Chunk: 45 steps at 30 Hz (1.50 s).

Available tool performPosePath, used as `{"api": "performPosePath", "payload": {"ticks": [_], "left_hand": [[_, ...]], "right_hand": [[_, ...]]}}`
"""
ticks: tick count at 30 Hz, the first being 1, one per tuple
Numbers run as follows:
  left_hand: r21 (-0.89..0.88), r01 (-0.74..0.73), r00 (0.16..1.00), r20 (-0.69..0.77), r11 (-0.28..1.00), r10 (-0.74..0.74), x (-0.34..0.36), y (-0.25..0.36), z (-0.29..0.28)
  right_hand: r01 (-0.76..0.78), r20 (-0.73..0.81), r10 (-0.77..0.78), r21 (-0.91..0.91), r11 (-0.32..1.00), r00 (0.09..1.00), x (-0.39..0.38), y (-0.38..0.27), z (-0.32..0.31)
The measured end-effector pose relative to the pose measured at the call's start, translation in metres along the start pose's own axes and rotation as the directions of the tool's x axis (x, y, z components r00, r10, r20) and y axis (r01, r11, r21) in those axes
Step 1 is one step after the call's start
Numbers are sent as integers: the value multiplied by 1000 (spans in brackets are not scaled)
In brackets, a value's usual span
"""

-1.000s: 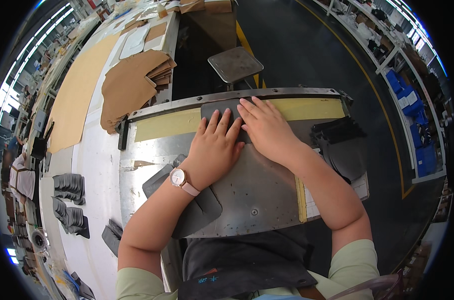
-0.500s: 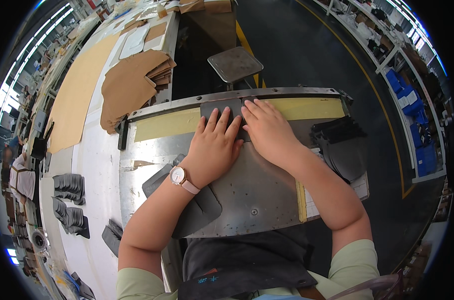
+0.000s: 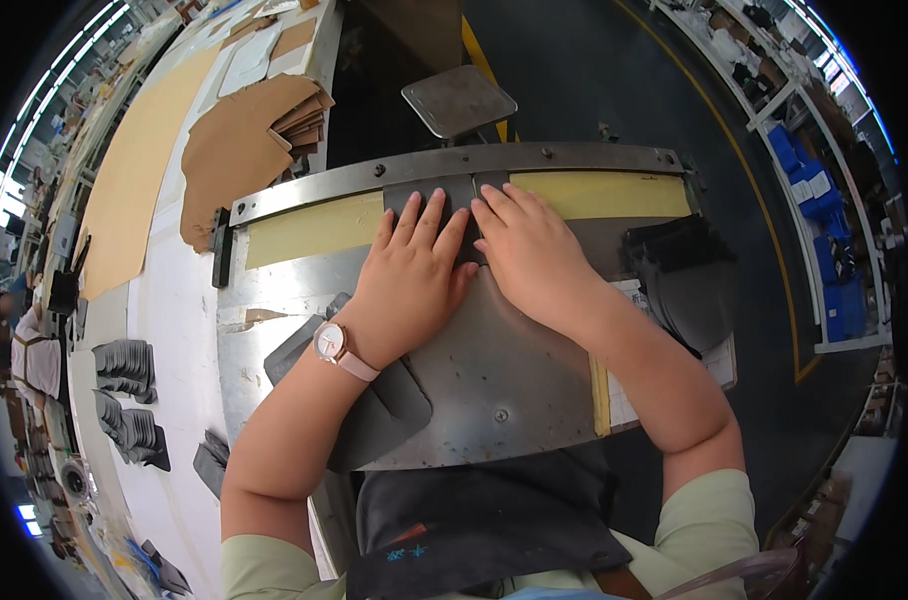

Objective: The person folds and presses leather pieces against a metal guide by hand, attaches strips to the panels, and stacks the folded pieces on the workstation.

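My left hand (image 3: 414, 280) lies open, fingers spread, on dark grey flat pieces (image 3: 454, 188) set against a bolted metal bar (image 3: 329, 185). Beside it my right hand (image 3: 529, 260) rests open with its fingertips on the same pieces, near the seam between them. Yellow strips (image 3: 594, 197) run along the bar on either side. The pieces lie on a steel plate (image 3: 474, 380). More grey pieces (image 3: 382, 425) are under my left forearm, and a dark stack (image 3: 689, 290) sits to the right of my right hand.
A white table (image 3: 169, 420) on the left holds brown cardboard pieces (image 3: 224, 160) and several grey stacks (image 3: 124, 370). A metal stool seat (image 3: 459, 100) stands beyond the bar. Shelves with blue bins (image 3: 819, 200) line the right side. Another person (image 3: 34, 355) is at the far left.
The whole view has shifted, so the bar, table and hands appear higher and slightly further left. My right fingers shifted slightly on the grey pieces; both hands remain open on them.
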State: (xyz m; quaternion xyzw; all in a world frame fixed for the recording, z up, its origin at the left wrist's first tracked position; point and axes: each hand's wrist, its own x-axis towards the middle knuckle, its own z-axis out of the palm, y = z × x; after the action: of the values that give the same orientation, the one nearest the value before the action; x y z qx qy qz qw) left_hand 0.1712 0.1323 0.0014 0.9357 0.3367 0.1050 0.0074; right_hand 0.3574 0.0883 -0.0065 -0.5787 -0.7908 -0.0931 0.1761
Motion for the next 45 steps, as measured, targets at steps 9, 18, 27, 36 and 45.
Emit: {"api": "performPosePath", "payload": {"ticks": [9, 18, 27, 36, 45], "left_hand": [[8, -48, 997, -63, 999, 48, 1, -4, 1], [-49, -7, 998, -70, 999, 4, 1, -2, 0], [63, 22, 988, -156, 998, -12, -3, 3, -4], [84, 23, 992, -123, 996, -13, -4, 3, -3], [88, 14, 992, -128, 996, -2, -3, 2, -4]], "right_hand": [[0, 20, -1, 31, 1000, 1000, 2, 3, -2], [-16, 47, 15, 22, 1000, 999, 3, 3, 0], [-5, 25, 3, 50, 999, 1000, 4, 3, -4], [-6, 9, 6, 48, 999, 1000, 6, 2, -6], [-1, 2, 1, 80, 997, 1000, 7, 4, -6]]}}
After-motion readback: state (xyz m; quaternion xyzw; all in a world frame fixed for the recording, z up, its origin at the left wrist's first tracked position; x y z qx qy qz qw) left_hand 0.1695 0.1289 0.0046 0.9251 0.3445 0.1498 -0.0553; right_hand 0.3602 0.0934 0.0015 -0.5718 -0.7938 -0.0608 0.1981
